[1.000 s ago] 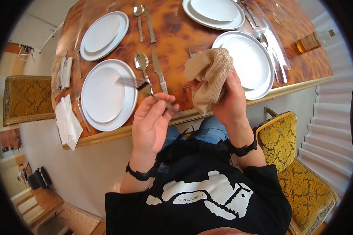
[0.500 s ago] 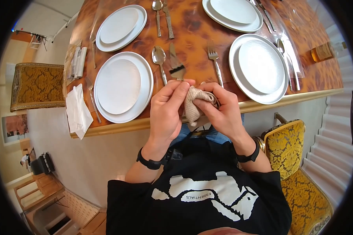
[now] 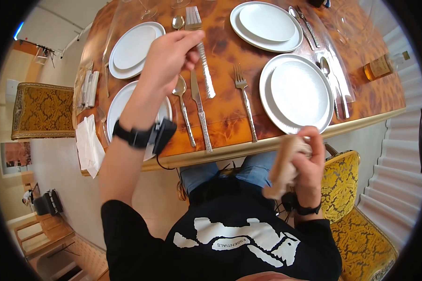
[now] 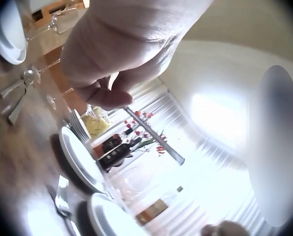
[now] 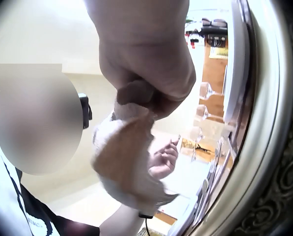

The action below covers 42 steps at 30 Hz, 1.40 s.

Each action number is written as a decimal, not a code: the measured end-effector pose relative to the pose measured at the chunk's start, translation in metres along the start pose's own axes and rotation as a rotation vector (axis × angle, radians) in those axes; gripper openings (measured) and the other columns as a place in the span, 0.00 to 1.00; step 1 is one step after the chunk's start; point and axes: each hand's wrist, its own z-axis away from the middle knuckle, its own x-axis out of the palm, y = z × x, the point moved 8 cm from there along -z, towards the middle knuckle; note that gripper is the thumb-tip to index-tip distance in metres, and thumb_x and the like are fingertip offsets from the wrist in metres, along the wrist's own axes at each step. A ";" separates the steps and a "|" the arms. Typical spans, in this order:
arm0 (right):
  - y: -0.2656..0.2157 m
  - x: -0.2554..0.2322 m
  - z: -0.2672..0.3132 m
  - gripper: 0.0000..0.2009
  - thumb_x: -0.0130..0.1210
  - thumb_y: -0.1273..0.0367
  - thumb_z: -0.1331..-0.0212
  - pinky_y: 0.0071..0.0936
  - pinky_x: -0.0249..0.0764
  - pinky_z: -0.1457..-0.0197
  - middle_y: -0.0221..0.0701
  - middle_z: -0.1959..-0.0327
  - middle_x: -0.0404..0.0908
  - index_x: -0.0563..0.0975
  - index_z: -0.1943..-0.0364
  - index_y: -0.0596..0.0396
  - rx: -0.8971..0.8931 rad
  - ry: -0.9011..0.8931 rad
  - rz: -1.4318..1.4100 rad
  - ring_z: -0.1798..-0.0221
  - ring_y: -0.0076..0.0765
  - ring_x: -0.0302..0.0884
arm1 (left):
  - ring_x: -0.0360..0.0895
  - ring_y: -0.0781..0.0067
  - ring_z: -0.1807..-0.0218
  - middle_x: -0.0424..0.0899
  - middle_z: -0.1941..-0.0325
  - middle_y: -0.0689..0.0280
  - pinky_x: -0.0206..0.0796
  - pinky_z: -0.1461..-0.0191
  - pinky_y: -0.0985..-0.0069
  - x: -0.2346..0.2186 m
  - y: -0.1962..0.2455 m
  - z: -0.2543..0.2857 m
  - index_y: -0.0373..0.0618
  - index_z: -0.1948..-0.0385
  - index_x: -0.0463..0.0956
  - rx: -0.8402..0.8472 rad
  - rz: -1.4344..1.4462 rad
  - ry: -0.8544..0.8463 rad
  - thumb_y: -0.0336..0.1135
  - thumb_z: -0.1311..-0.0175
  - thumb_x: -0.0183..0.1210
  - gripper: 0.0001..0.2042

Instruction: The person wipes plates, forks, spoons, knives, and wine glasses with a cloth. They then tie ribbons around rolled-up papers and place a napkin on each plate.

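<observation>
My left hand (image 3: 171, 56) reaches over the table and pinches a silver fork (image 3: 205, 70) by its textured handle. The tines point away toward the far side. In the left wrist view the fork's handle (image 4: 156, 135) sticks out below the curled fingers. Off the table's near edge, my right hand (image 3: 310, 164) grips a bunched beige cloth (image 3: 286, 164), which also hangs from the fingers in the right wrist view. Under the left forearm lie a spoon (image 3: 185, 112), a knife (image 3: 201, 114) and a partly hidden white plate (image 3: 116, 105). Another fork (image 3: 246, 103) lies right of the knife.
Stacked white plates (image 3: 266, 84) stand near the right, with more plates (image 3: 117, 63) farther back. An amber bottle (image 3: 379, 68) is at the right edge. White napkins (image 3: 89, 143) lie on the left corner. A yellow patterned chair (image 3: 340, 182) stands at the right.
My hands have parted. The left has carried the fork forward and left over the table, out of the cloth. The right has drawn back to the right with the cloth.
</observation>
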 end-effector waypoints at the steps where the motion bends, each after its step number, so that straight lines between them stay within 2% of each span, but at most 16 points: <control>1: -0.004 -0.018 0.003 0.17 0.54 0.81 0.48 0.21 0.76 0.54 0.30 0.57 0.78 0.72 0.52 0.55 -0.046 0.075 -0.048 0.57 0.24 0.78 | 0.67 0.85 0.77 0.74 0.77 0.73 0.59 0.75 0.85 0.008 -0.002 -0.019 0.37 0.61 0.80 -0.012 -0.100 -0.013 0.39 0.32 0.59 0.12; 3: -0.013 -0.051 0.005 0.15 0.52 0.80 0.43 0.22 0.77 0.53 0.31 0.57 0.78 0.72 0.51 0.56 -0.070 0.395 -0.139 0.58 0.25 0.78 | 0.69 0.84 0.77 0.76 0.77 0.72 0.64 0.74 0.85 0.019 -0.007 -0.062 0.36 0.63 0.80 0.007 -0.325 -0.018 0.39 0.34 0.61 0.13; 8: -0.031 -0.118 -0.008 0.23 0.47 0.63 0.32 0.33 0.75 0.42 0.40 0.43 0.75 0.67 0.37 0.60 -0.082 0.499 -0.259 0.43 0.37 0.76 | 0.77 0.78 0.75 0.81 0.74 0.65 0.71 0.73 0.80 0.030 -0.048 -0.150 0.33 0.65 0.81 -0.055 -0.468 0.069 0.38 0.38 0.61 0.13; 11: -0.065 -0.138 -0.049 0.23 0.48 0.61 0.32 0.31 0.75 0.43 0.37 0.44 0.75 0.69 0.38 0.59 -0.126 0.385 -0.221 0.43 0.34 0.76 | 0.81 0.74 0.75 0.84 0.71 0.59 0.75 0.74 0.78 0.030 -0.072 -0.177 0.32 0.65 0.81 -0.065 -0.471 0.079 0.36 0.41 0.62 0.13; 15: -0.108 -0.158 -0.148 0.18 0.55 0.64 0.36 0.23 0.76 0.49 0.32 0.54 0.81 0.77 0.45 0.58 -0.018 0.267 0.248 0.54 0.27 0.80 | 0.81 0.75 0.75 0.84 0.71 0.60 0.76 0.73 0.80 0.034 -0.080 -0.179 0.33 0.64 0.80 -0.046 -0.415 0.124 0.37 0.41 0.63 0.13; 19: -0.098 -0.146 -0.255 0.19 0.61 0.67 0.46 0.26 0.76 0.57 0.37 0.62 0.83 0.78 0.51 0.63 0.044 0.160 0.900 0.61 0.34 0.83 | 0.83 0.74 0.75 0.85 0.71 0.59 0.77 0.71 0.77 0.031 -0.072 -0.165 0.34 0.62 0.80 -0.060 -0.545 0.211 0.39 0.42 0.65 0.15; 20: -0.086 -0.152 -0.283 0.19 0.61 0.67 0.46 0.26 0.76 0.57 0.37 0.62 0.83 0.78 0.51 0.63 0.038 0.143 0.896 0.61 0.34 0.83 | 0.83 0.74 0.75 0.86 0.71 0.59 0.77 0.71 0.77 0.030 -0.075 -0.166 0.34 0.62 0.80 -0.038 -0.539 0.201 0.39 0.42 0.65 0.16; 22: -0.066 -0.158 -0.329 0.14 0.62 0.65 0.53 0.33 0.75 0.61 0.41 0.71 0.83 0.83 0.65 0.61 -0.073 0.012 1.382 0.67 0.37 0.82 | 0.84 0.73 0.76 0.86 0.72 0.59 0.77 0.69 0.77 0.027 -0.080 -0.170 0.36 0.61 0.81 -0.019 -0.540 0.194 0.40 0.42 0.66 0.16; 26: -0.048 -0.133 -0.358 0.14 0.64 0.65 0.60 0.38 0.75 0.65 0.48 0.75 0.80 0.81 0.72 0.64 -0.031 -0.130 1.612 0.72 0.48 0.81 | 0.81 0.75 0.79 0.85 0.75 0.61 0.74 0.72 0.75 0.025 -0.054 -0.139 0.36 0.62 0.81 -0.029 -0.477 0.220 0.38 0.40 0.63 0.13; 30: -0.036 -0.138 -0.381 0.16 0.64 0.65 0.60 0.39 0.74 0.67 0.48 0.77 0.79 0.80 0.73 0.66 0.024 -0.146 1.711 0.72 0.47 0.80 | 0.74 0.83 0.78 0.79 0.77 0.70 0.66 0.75 0.83 0.020 -0.019 -0.100 0.37 0.60 0.81 -0.015 -0.432 0.106 0.38 0.36 0.61 0.12; 32: -0.022 -0.126 -0.382 0.16 0.64 0.65 0.58 0.39 0.72 0.69 0.49 0.79 0.77 0.78 0.73 0.67 -0.065 -0.466 1.716 0.75 0.45 0.79 | 0.73 0.84 0.78 0.78 0.77 0.71 0.65 0.75 0.84 0.017 -0.005 -0.079 0.38 0.60 0.80 0.004 -0.392 0.092 0.38 0.35 0.60 0.12; 33: -0.018 -0.130 -0.386 0.16 0.64 0.65 0.58 0.39 0.72 0.69 0.49 0.79 0.77 0.78 0.73 0.67 -0.066 -0.460 1.724 0.75 0.45 0.79 | 0.72 0.85 0.78 0.77 0.77 0.72 0.63 0.76 0.84 0.017 0.003 -0.067 0.38 0.60 0.80 0.023 -0.360 0.079 0.38 0.35 0.60 0.11; 35: -0.011 -0.158 -0.402 0.16 0.64 0.64 0.58 0.38 0.71 0.70 0.49 0.80 0.76 0.77 0.73 0.68 0.024 -0.213 1.587 0.77 0.45 0.78 | 0.72 0.86 0.77 0.77 0.76 0.72 0.63 0.76 0.85 0.019 0.019 -0.042 0.39 0.60 0.80 0.012 -0.338 0.051 0.38 0.34 0.60 0.11; 37: -0.017 -0.159 -0.402 0.15 0.62 0.65 0.54 0.37 0.70 0.73 0.49 0.80 0.75 0.77 0.74 0.68 -0.025 -0.213 1.597 0.79 0.42 0.76 | 0.71 0.86 0.77 0.77 0.76 0.72 0.63 0.75 0.85 0.019 0.023 -0.022 0.39 0.60 0.80 0.002 -0.316 0.032 0.37 0.34 0.60 0.11; 40: -0.036 -0.153 -0.391 0.17 0.61 0.60 0.55 0.39 0.76 0.65 0.53 0.72 0.79 0.80 0.70 0.65 0.068 -0.256 1.688 0.71 0.51 0.80 | 0.72 0.87 0.75 0.77 0.75 0.72 0.62 0.75 0.86 0.019 0.029 0.008 0.40 0.59 0.80 0.057 -0.266 -0.008 0.37 0.33 0.59 0.10; 42: -0.070 -0.143 -0.364 0.11 0.59 0.66 0.50 0.32 0.72 0.71 0.38 0.79 0.76 0.76 0.77 0.60 0.156 -0.183 1.214 0.77 0.34 0.77 | 0.73 0.87 0.74 0.77 0.73 0.72 0.64 0.74 0.87 0.020 0.032 0.030 0.39 0.56 0.79 0.006 -0.186 -0.034 0.36 0.31 0.58 0.10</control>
